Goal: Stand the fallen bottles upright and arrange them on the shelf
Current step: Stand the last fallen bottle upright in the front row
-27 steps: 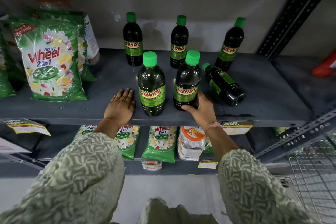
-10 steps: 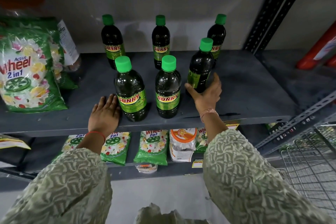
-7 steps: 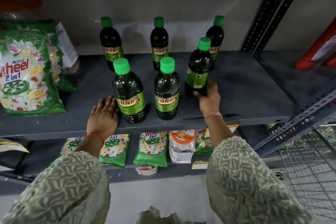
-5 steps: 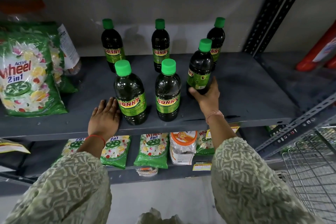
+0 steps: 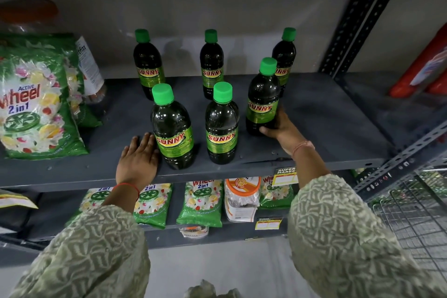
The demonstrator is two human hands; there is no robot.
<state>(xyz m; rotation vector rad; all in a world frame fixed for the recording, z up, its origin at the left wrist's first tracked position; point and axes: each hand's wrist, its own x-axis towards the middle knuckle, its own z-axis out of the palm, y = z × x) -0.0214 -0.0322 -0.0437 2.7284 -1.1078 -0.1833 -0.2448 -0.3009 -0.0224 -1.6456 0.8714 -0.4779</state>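
We see six dark bottles with green caps standing upright on the grey shelf (image 5: 326, 128), three in a far row and three in a near row. Our right hand (image 5: 284, 132) wraps the base of the near-right bottle (image 5: 262, 101): the thumb lies across its lower near side, while the fingers (image 5: 280, 113) curl round its right side, so the bottle sits in the crook between them. That bottle stands a little farther back than the near-middle bottle (image 5: 221, 128) and the near-left bottle (image 5: 173, 130), and partly covers the far-right bottle (image 5: 286, 55). The far-left bottle (image 5: 147, 68) and far-middle bottle (image 5: 211, 65) stand well apart by the wall. Our left hand (image 5: 137, 159) lies flat, palm down, on the shelf's near edge, fingers together and holding nothing, just beside the near-left bottle. A green detergent bag (image 5: 36, 101) leans at the left of the shelf.
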